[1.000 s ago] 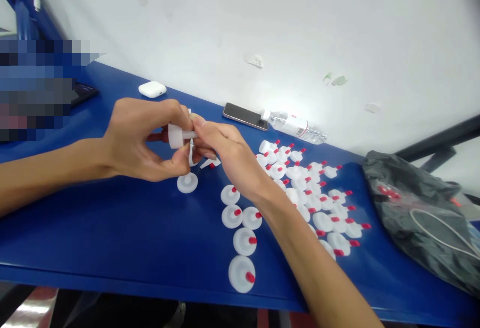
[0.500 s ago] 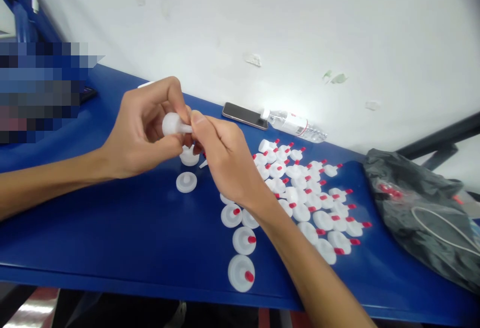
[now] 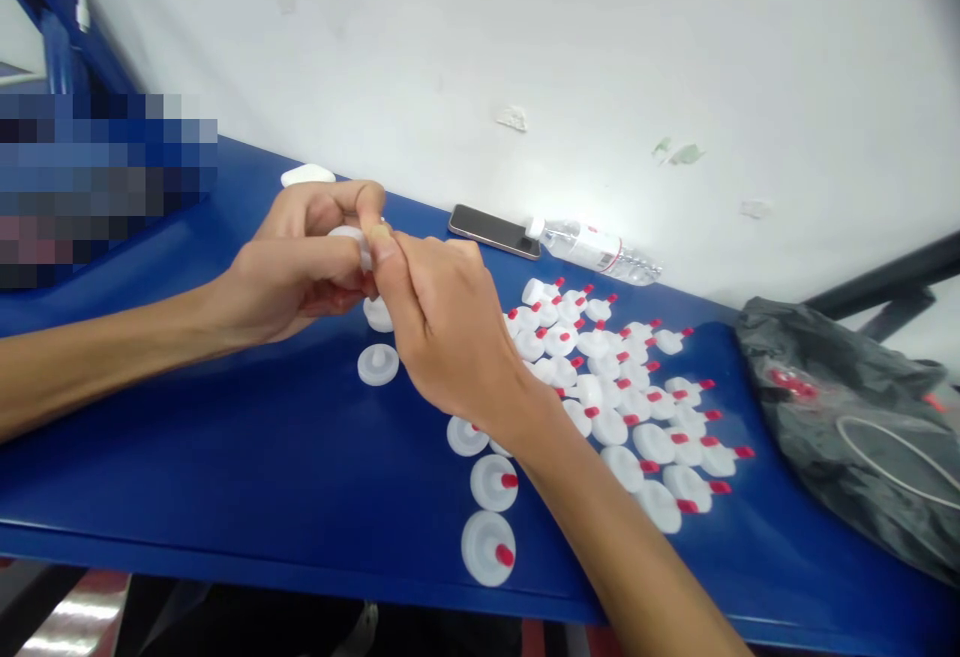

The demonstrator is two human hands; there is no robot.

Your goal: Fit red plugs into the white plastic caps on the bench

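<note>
Between my hands is a white plastic nozzle cap [image 3: 346, 234], partly covered by fingers. My left hand [image 3: 289, 262] is closed around its wide base. My right hand [image 3: 454, 327] pinches at the cap's narrow end with thumb and fingers, hiding that end. Just below my hands, a white round cap [image 3: 378, 364] lies on the blue table [image 3: 247, 497], and another white cap [image 3: 377, 314] shows partly behind my fingers. Many white nozzle caps with red tips [image 3: 610, 425] are spread to the right, some in a line [image 3: 488, 547] toward the front edge.
At the back, a phone [image 3: 495, 231] lies beside a clear water bottle [image 3: 592, 247], both near the white wall. A dark plastic bag [image 3: 832, 417] sits at the right with a cable on it. A white object [image 3: 307, 175] rests behind my left hand.
My left hand has turned and its fingers now cover more of the cap. My right hand has rolled over the narrow end, which showed before. The view has shifted slightly.
</note>
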